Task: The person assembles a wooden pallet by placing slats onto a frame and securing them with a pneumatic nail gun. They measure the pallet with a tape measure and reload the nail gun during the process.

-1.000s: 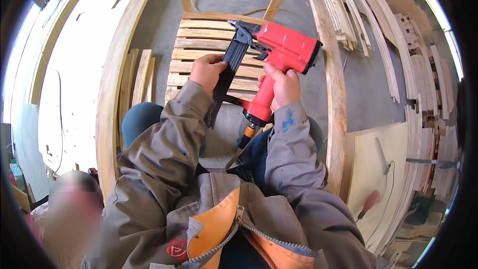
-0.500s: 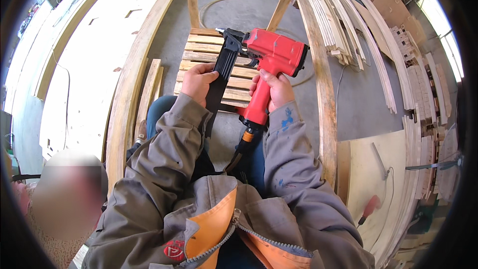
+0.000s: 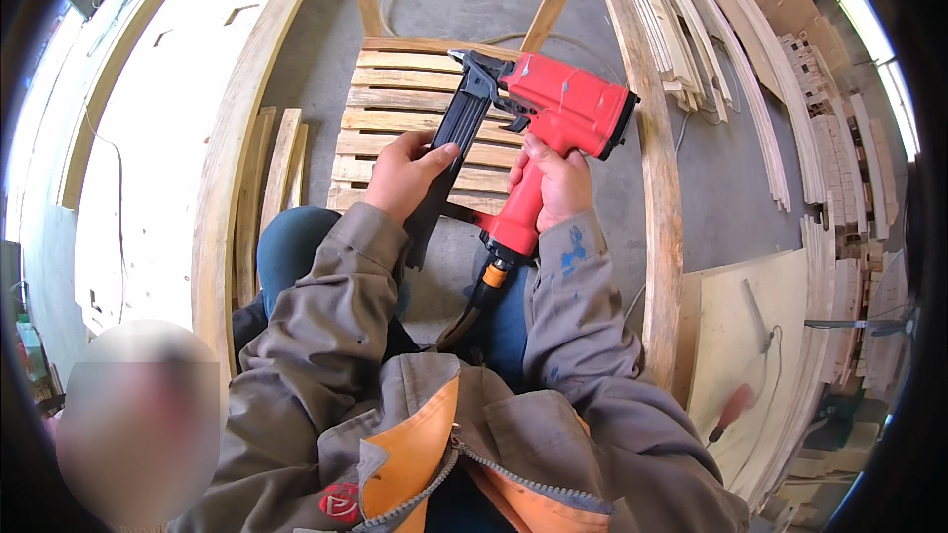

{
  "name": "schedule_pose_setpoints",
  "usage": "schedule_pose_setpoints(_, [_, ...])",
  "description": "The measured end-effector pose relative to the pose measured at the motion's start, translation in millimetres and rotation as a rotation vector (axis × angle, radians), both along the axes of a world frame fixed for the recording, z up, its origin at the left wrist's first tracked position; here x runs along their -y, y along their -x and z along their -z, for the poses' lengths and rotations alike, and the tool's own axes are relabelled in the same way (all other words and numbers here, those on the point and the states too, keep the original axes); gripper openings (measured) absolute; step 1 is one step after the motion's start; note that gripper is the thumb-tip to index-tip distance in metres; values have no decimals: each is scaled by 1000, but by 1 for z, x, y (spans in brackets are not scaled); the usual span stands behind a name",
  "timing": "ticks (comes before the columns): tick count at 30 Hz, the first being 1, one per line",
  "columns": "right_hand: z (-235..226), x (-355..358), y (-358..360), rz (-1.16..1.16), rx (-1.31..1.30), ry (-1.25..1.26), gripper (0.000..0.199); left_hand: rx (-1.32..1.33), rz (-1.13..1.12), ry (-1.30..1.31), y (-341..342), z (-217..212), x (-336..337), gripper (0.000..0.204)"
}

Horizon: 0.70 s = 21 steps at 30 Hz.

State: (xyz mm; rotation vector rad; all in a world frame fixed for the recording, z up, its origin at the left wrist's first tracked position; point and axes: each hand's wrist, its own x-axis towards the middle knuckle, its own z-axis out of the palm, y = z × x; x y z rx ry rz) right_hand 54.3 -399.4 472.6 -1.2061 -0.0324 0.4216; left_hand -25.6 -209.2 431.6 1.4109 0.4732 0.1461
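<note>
A red and black pneumatic nail gun (image 3: 568, 104) is held up in front of me, its nose pointing to the far left. My right hand (image 3: 558, 178) wraps round the red handle below the trigger. My left hand (image 3: 410, 173) grips the long black magazine (image 3: 449, 163), thumb lying on its near face. From the handle's base an air hose with an orange fitting (image 3: 494, 276) runs down toward my lap. Behind the gun lies a slatted wooden pallet (image 3: 395, 89), partly covered by the gun and my hands.
Wooden beams (image 3: 660, 168) of a frame stand on both sides of me. A large pale panel (image 3: 168, 138) lies left. Stacked wood strips (image 3: 652, 20) and a board (image 3: 750, 336) with a red-handled tool (image 3: 733, 410) are right. Another person (image 3: 138, 424) is at lower left.
The nail gun has shifted slightly to the right, with both hands still on it. My view has moved a little, and more of the pallet and my left knee shows.
</note>
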Motion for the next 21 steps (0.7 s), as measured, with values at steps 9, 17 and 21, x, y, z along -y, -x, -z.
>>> schedule_pose_setpoints(9, [-5,-4,3,-11,-31,-38,17,123,-87,140,-14,-13,-1,51])
schedule_pose_setpoints(17, [0,0,4,-72,-72,-98,19,194,-96,-119,-31,-43,-6,35])
schedule_pose_setpoints(21, [-5,1,7,-90,-83,-131,20,165,-139,-306,-44,-51,-19,24])
